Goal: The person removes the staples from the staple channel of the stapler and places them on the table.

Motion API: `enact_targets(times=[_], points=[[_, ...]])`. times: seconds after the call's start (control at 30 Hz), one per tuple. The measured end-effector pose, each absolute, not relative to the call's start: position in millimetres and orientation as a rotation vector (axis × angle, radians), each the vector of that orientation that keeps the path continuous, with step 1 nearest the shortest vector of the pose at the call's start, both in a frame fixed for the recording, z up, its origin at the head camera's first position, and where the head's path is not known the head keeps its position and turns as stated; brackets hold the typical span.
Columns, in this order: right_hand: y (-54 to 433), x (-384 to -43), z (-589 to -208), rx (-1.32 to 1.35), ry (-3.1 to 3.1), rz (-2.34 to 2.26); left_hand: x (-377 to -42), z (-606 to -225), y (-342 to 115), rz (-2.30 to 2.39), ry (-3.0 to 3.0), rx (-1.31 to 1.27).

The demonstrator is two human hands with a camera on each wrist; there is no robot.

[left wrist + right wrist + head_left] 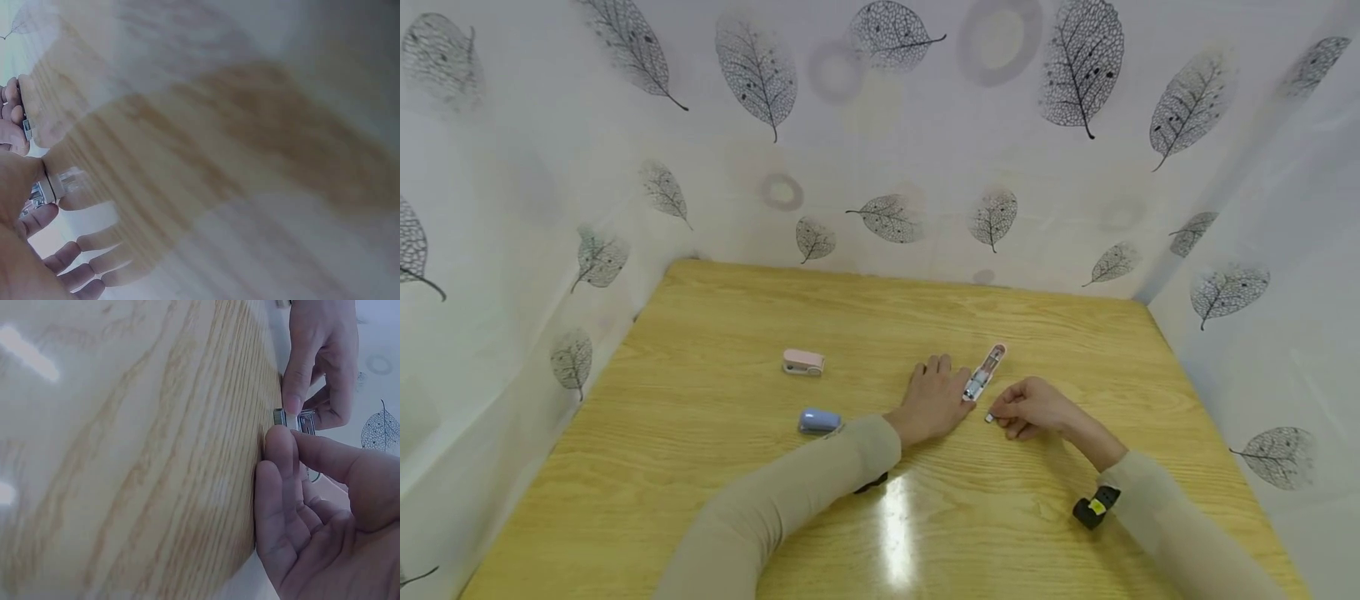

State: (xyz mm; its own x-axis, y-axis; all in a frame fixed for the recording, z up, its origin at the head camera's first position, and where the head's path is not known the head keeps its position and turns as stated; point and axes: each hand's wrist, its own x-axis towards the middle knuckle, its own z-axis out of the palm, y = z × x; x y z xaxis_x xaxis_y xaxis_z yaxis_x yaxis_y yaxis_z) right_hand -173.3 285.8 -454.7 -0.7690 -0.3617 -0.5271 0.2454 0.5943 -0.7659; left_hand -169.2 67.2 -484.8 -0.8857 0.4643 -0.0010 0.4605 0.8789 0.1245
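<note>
- Beige sleeves came closest to where I stood, the left sleeve (pixel 790 500) crossing the table from the lower left and the right sleeve (pixel 1180 525) coming in from the lower right.
- Just below the right cuff sat a black wrist device (pixel 1093 508) with a yellow patch; part of another showed under the left cuff.
- Bright glare (pixel 895 533) lay on the wood between the two arms.
- Near the middle, the right hand (pixel 1033 408) pinched a small metal piece (pixel 989 417) between thumb and forefinger, its other fingers bent in.
- Well to the left, a blue stapler (pixel 820 420) lay just beside the left sleeve; whether they touched I could not tell.
- Opposite the right hand, the left hand (pixel 936 400) gripped the near end of an opened stapler (pixel 985 372) with thumb and forefinger, its other fingers spread over the tabletop.
- That stapler lay slantwise, pink-edged with silvery parts showing, its far end pointing away to the right.
- Farther left stood a pink stapler (pixel 803 362), well apart from both hands.
- Beyond the wood-grained table (pixel 700 308) hung pale sheeting (pixel 880 125) printed with skeleton leaves.
</note>
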Motion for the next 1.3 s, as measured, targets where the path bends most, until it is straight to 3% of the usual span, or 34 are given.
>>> enact_targets(times=[0.27,0.57,0.97,1.3], points=[[286,-168,-447,-0.056,2.273,-1.191,-170,-475,59,0.255,2.937,0.743],[269,-156,-432,-0.151,2.451,-1.331,-172,-448,16,0.224,2.863,0.869],[215,-143,-441,-0.516,2.860,-1.123,-158,-433,-77,0.521,2.807,0.981],[153,-138,-446,-1.121,3.024,-0.780,-138,-437,-143,0.441,2.941,1.096]])
